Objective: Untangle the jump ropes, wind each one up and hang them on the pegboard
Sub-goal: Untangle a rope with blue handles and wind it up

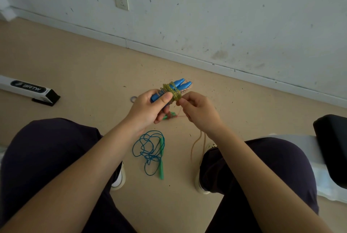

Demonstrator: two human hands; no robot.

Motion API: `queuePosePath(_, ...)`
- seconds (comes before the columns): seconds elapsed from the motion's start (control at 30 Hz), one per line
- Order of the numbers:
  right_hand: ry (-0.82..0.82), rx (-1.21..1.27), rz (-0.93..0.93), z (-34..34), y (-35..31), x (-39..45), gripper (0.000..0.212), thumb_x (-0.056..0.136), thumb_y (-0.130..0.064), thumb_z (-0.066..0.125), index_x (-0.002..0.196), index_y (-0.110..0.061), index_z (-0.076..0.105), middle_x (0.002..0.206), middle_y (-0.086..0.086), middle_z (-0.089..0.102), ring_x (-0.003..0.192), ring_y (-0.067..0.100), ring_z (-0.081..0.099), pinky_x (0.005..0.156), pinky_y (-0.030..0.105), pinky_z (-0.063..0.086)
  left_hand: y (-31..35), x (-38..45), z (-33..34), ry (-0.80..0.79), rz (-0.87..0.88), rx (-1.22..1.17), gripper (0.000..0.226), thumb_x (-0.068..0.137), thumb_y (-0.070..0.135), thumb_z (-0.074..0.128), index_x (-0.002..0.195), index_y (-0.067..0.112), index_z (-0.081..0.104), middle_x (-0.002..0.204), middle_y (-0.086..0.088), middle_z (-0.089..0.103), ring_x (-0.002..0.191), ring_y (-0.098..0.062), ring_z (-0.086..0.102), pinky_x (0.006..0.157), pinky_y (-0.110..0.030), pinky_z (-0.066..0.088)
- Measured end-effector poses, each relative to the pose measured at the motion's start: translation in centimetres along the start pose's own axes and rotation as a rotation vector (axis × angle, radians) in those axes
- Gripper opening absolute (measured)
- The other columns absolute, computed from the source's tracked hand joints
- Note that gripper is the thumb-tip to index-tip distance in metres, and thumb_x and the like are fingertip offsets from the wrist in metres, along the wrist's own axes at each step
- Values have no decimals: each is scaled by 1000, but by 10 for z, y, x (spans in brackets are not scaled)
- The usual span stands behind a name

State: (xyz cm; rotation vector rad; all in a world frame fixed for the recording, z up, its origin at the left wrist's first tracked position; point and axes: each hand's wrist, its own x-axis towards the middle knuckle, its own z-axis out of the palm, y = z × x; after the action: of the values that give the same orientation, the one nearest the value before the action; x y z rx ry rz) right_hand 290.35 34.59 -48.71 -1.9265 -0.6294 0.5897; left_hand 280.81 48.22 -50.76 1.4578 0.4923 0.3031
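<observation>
The left hand (148, 106) clasps the paired blue handles (170, 90) mid-frame, thumb pressed over the yellow-green coils (171, 90). Their long axis runs from 8 toward 2 o'clock, tapered tips pointing at the wall (225, 16). The right hand (199, 112) pinches the rope's tail beside the coils. If that pinch slackens, the wraps would likely spring loose. The teal rope (150, 152), at 6 o'clock on the floor (84, 67), lies unwound.
</observation>
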Motion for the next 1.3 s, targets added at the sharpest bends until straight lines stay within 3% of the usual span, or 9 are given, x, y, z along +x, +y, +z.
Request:
queuePosePath(0.2, 51, -37, -6, 2, 1, -3, 20, 98, -16, 56, 91, -4, 71, 73, 13, 69, 47, 15, 57, 46, 25, 47, -1, -2, 2, 48, -9, 0, 18, 98, 24, 60, 88, 10, 57, 60, 1, 58, 42, -11, 44, 39, -23, 33)
queuePosePath(0.47, 15, -19, -64, 5, 0, -7, 26, 103, -13, 46, 103, -6, 71, 44, -20, 50, 43, -4, 48, 48, 7, 35, 8, -4, -1, -50, 5, -101, 21, 100, 28, 55, 95, 8, 55, 63, 1, 59, 45, -11, 43, 42, -22, 31)
queuePosePath(0.6, -23, 79, -78, 6, -1, -6, 24, 104, -16, 43, 127, -16, 50, 55, 0, 46, 42, 1, 39, 47, 15, 35, 8, -2, -2, -44, 3, -78, 23, 100, 30, 54, 98, 7, 55, 64, 1, 58, 46, -11, 42, 43, -22, 31)
queuePosePath(0.7, -111, 169, -53, 2, 0, -6, 44, 104, -17, 47, 144, -26, 30, 56, 7, 53, 40, 7, 38, 43, 19, 35, 7, -1, -4, -58, -16, -75, 24, 99, 31, 55, 100, 6, 55, 65, 1, 57, 46, -10, 42, 43, -21, 31)
queuePosePath(0.8, -239, 195, -71, -5, 6, -5, 49, 104, -16, 46, 148, -28, 29, 62, 12, 58, 37, 12, 38, 40, 23, 33, 8, 0, -9, -121, -40, -47, 25, 99, 31, 54, 101, 6, 56, 66, 0, 57, 47, -11, 42, 43, -21, 31)
queuePosePath(0.97, -253, 195, -91, -9, 7, -5, 16, 102, -27, 51, 113, -27, 63, 63, 10, 51, 46, 10, 42, 46, 23, 34, 6, 0, -15, -167, -37, 54, 23, 98, 32, 56, 101, 9, 59, 70, -3, 58, 48, -13, 44, 44, -24, 31)
queuePosePath(1.07, -96, 198, -37, -5, 7, -4, 41, 92, -48, 56, 71, -13, 52, 61, 6, 43, 50, 8, 38, 50, 19, 34, 1, 0, -13, -185, -24, 111, 17, 99, 29, 58, 96, 13, 58, 67, -1, 59, 47, -15, 43, 44, -24, 31)
queuePosePath(1.2, 16, 219, -15, -4, 11, -2, 31, 90, -38, 67, 70, -14, 65, 59, 4, 57, 55, 11, 52, 57, 19, 44, -2, -2, -8, -207, -20, 157, 26, 99, 28, 58, 104, 3, 57, 66, 1, 59, 47, -14, 43, 43, -23, 32)
queuePosePath(1.3, -64, 340, -14, -3, 12, 0, 25, 92, -33, 67, 75, -15, 62, 59, -2, 47, 52, 10, 39, 51, 22, 34, -2, -4, -6, -212, -8, 130, 27, 99, 26, 57, 107, -1, 56, 68, 0, 59, 48, -14, 42, 43, -21, 32)
